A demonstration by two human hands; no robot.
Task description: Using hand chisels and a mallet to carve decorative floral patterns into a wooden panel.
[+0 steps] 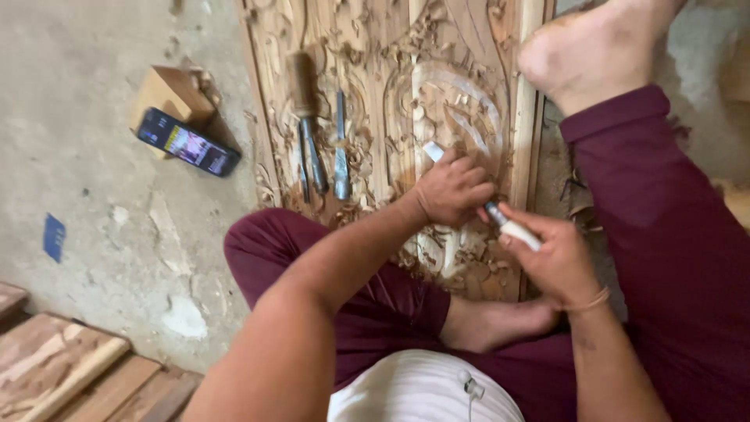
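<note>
You gripped a chisel (500, 219) with both hands: your left hand (453, 187) was closed around its blade end, pressed onto the carved wooden panel (391, 70), and your right hand (551, 258) was wrapped around its pale handle, near the panel's right edge. Left of your hands, spare chisels (320, 148) lay on the panel. Farther left, a phone (187, 142) leaned against a wooden block (172, 92).
</note>
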